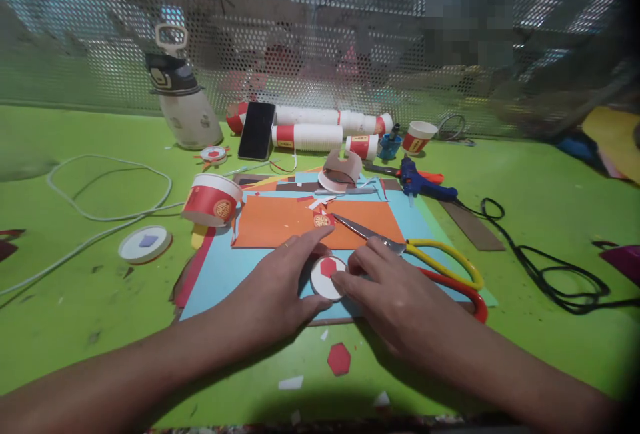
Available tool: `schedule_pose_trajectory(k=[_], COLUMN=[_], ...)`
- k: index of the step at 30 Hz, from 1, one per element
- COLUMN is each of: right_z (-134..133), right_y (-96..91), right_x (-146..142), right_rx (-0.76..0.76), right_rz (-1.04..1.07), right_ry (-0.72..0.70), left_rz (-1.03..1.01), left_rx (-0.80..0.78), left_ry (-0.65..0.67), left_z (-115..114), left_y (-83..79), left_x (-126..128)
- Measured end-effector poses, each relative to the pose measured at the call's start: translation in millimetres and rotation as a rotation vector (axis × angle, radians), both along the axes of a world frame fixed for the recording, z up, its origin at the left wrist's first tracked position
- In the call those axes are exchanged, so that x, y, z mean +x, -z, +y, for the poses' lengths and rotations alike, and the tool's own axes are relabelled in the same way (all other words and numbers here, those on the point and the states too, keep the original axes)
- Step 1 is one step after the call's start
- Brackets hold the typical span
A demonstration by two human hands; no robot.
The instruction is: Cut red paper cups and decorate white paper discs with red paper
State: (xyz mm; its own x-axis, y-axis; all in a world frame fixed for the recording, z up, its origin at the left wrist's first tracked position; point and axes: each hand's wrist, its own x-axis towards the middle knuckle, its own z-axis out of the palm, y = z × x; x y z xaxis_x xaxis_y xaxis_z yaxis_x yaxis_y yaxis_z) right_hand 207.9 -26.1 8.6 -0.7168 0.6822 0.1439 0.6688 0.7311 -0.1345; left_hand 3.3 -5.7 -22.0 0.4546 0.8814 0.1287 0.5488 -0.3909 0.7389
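Both my hands rest on a small white paper disc (pixel 326 279) with a red hexagon stuck on it, lying on a light blue sheet (pixel 225 281). My left hand (pixel 273 287) lies flat beside the disc, fingers stretched, touching its left rim. My right hand (pixel 387 294) presses its fingertips on the disc's right edge. Scissors with yellow and red handles (pixel 440 264) lie just beyond my right hand, blades over an orange sheet (pixel 280 221). A loose red hexagon (pixel 339 359) lies on the green table near me.
A red-and-white paper cup (pixel 213 199) lies tipped at the left, another white disc (pixel 145 244) beside it. Stacked cups (pixel 320 126), a phone (pixel 257 131), a water bottle (pixel 183 97), a blue glue gun (pixel 423 183) with black cord (pixel 545 274) stand behind. A mesh wall closes the back.
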Motion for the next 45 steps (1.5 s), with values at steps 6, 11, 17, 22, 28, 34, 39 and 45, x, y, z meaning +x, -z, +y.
schedule_pose_trajectory(k=[6,11,17,22,28,34,39,45], right_z=[5,8,5,2,2,1,-3,-5], right_y=[-1.5,4.3,10.5,11.9,13.5,14.0,10.9,10.2], right_x=[-5,-11,-14,-14,-14,-15,-16,-17], right_rx=[-0.001,0.045,0.040,0.012,-0.075,-0.034,-0.086,-0.103], right_rz=[0.147,0.127,0.160,0.218,0.291,0.285,0.245,0.236], right_ry=[0.053,0.043,0.093,0.103,0.122,0.160,0.176,0.202], left_rz=[-0.004,0.020,0.050,0.062,0.031,0.037,0.019,0.025], left_rx=[-0.033,0.044,0.126,0.130,0.086,0.103,0.114,0.020], left_ry=[0.017,0.036,0.060,0.075,0.086,0.088,0.101,0.096], left_z=[4,0,-5,-3,-2,-4,-4,-1], left_y=[-2.6,-1.4,-4.3,-4.5,-2.1,-2.0,-0.2,-3.2], left_x=[0,1,0,0,-2,-2,-3,-3])
